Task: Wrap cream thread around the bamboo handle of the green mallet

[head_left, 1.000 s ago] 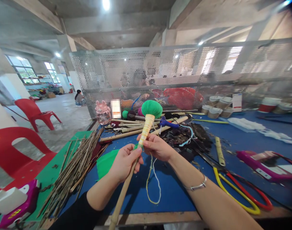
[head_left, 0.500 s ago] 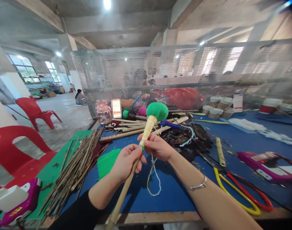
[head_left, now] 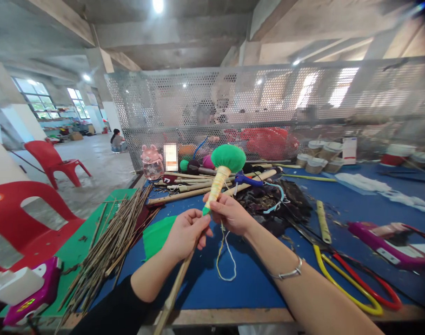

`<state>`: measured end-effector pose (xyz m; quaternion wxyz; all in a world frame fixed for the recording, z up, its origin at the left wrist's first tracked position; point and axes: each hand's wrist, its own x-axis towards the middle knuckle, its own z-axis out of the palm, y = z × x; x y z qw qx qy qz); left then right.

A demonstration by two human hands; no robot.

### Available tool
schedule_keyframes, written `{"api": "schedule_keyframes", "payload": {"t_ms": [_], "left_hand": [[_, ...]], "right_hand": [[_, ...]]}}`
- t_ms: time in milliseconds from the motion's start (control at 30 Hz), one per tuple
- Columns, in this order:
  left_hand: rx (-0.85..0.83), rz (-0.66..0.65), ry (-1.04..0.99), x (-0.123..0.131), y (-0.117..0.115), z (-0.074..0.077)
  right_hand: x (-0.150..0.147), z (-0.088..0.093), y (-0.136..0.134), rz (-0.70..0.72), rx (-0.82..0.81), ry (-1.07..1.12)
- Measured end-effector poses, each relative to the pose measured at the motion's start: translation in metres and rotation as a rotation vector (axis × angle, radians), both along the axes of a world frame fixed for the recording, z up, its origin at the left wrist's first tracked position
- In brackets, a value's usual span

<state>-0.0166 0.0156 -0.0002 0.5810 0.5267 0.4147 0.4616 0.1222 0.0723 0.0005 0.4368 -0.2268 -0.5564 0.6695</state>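
Note:
A stick with a padded head slants up from the table's front edge. Its round head (head_left: 228,157) is covered in green cloth, and pale yellow string (head_left: 217,185) is wound tightly round the neck below it. My left hand (head_left: 188,231) is closed round the wooden stick (head_left: 174,293) just under the wrapping. Higher up, my right hand (head_left: 229,213) pinches the lower end of the winding. A loose loop of string (head_left: 229,279) hangs beneath my right hand. Behind my left hand, a piece of green cloth (head_left: 156,239) lies on the blue tabletop (head_left: 254,293).
Thin twigs (head_left: 101,253) are piled at the left. Long-handled scissors (head_left: 348,284) with yellow and red grips lie at the right. Thicker sticks (head_left: 184,195) and a pink bottle (head_left: 152,163) are farther back, before a perforated metal screen (head_left: 156,102). Red chairs (head_left: 27,223) stand left.
The padded head has tipped slightly, and the stick's lower end has shifted a little. More green cloth shows below the string winding. Both hands keep their hold.

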Motion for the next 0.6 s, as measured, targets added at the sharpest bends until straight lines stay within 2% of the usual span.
{"api": "schedule_keyframes", "payload": {"t_ms": [100, 167, 233, 300, 367, 400, 467, 600], "left_hand": [[-0.085, -0.154, -0.169, 0.003, -0.003, 0.002], [-0.14, -0.194, -0.117, 0.004, -0.003, -0.001], [-0.145, -0.139, 0.049, 0.003, -0.002, -0.005], [-0.067, -0.016, 0.225, 0.003, -0.002, -0.01], [0.011, 0.078, 0.307, 0.004, -0.005, -0.012], [0.004, 0.084, 0.296, 0.005, -0.007, -0.011], [-0.111, 0.002, 0.19, 0.006, -0.011, -0.007], [-0.372, -0.35, -0.064, 0.002, -0.011, 0.002]], "right_hand": [[0.003, 0.005, -0.004, 0.08, -0.018, 0.028], [0.003, 0.004, -0.002, 0.055, 0.003, -0.037], [0.001, 0.0, 0.003, -0.049, 0.026, -0.123], [-0.002, -0.005, 0.008, -0.179, 0.031, -0.178], [-0.005, -0.008, 0.011, -0.249, 0.019, -0.187], [-0.005, -0.009, 0.011, -0.245, 0.01, -0.176], [-0.004, -0.007, 0.008, -0.17, -0.015, -0.12], [0.001, 0.002, 0.0, 0.032, -0.044, -0.008]]}}
